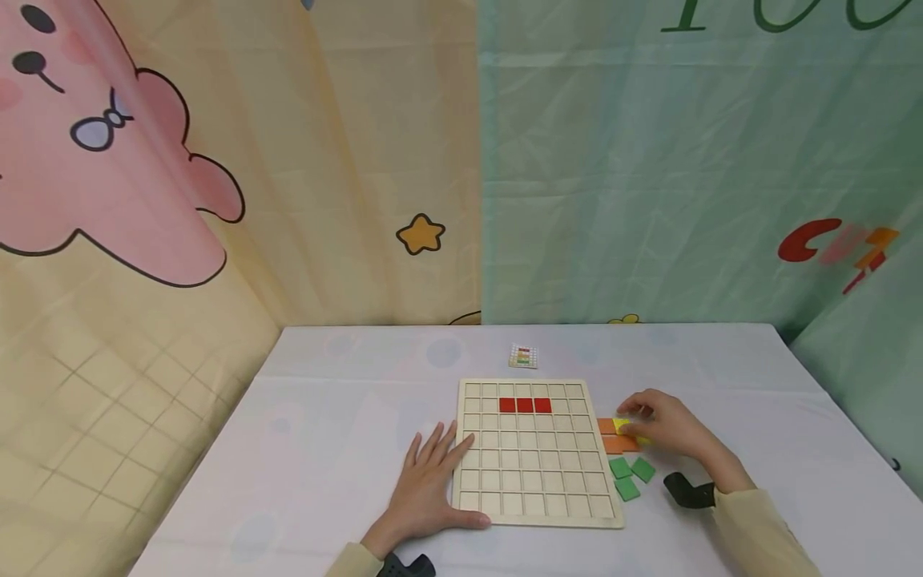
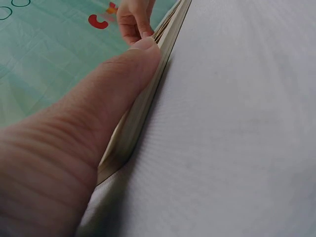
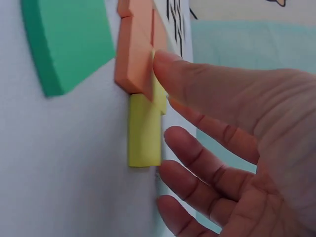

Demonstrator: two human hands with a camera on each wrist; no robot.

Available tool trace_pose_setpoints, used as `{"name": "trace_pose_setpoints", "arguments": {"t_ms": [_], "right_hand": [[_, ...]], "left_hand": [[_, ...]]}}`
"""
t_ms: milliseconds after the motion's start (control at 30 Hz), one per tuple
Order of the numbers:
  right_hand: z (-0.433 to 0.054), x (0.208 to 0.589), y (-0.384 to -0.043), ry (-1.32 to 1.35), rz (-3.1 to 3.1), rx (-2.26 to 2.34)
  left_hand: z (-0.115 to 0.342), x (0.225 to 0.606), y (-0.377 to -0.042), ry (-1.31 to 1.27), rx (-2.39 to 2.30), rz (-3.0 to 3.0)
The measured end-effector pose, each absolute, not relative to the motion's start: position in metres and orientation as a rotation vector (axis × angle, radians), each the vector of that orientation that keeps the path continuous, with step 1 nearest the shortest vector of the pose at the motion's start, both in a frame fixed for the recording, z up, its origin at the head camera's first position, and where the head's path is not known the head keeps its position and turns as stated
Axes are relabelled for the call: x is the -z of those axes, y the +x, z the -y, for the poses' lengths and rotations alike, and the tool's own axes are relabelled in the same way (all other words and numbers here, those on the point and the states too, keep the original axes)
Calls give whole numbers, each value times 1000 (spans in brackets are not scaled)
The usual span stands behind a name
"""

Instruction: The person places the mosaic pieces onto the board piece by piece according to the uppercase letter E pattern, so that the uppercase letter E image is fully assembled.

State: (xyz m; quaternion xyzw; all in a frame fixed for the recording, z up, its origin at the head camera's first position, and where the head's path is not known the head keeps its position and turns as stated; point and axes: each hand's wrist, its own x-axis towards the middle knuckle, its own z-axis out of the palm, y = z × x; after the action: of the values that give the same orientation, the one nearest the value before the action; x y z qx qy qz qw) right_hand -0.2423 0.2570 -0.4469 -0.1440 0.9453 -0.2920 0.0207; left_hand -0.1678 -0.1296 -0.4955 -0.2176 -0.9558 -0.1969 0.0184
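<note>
A pale wooden grid board (image 1: pixel 537 482) lies on the table, with three red square tiles (image 1: pixel 525 405) in a row in its second row of cells. My left hand (image 1: pixel 429 497) rests at the board's lower left corner, fingers spread along the left side and thumb (image 2: pixel 143 54) on the near edge. Right of the board, my right hand (image 1: pixel 667 425) pinches a yellow tile (image 3: pixel 159 94) between thumb and index finger, over the orange tiles (image 1: pixel 617 443). Another yellow tile (image 3: pixel 144 131) lies beside them. Three green tiles (image 1: pixel 627 488) sit nearer me.
A small card (image 1: pixel 523 356) printed with a coloured grid pattern lies behind the board. The white tablecloth (image 1: pixel 346 449) spreads to both sides. Printed curtains (image 1: pixel 627 176) hang behind the table's far edge. A black wrist device (image 1: pixel 688 490) sits by my right wrist.
</note>
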Motion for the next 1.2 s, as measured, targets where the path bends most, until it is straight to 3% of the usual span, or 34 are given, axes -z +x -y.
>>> {"name": "trace_pose_setpoints", "arguments": {"t_ms": [533, 1200], "right_hand": [[-261, 456, -255, -318, -2849, 997], [-259, 454, -247, -402, -2942, 949]], "left_hand": [[130, 494, -167, -683, 619, 2953], [130, 495, -168, -676, 619, 2968]]}}
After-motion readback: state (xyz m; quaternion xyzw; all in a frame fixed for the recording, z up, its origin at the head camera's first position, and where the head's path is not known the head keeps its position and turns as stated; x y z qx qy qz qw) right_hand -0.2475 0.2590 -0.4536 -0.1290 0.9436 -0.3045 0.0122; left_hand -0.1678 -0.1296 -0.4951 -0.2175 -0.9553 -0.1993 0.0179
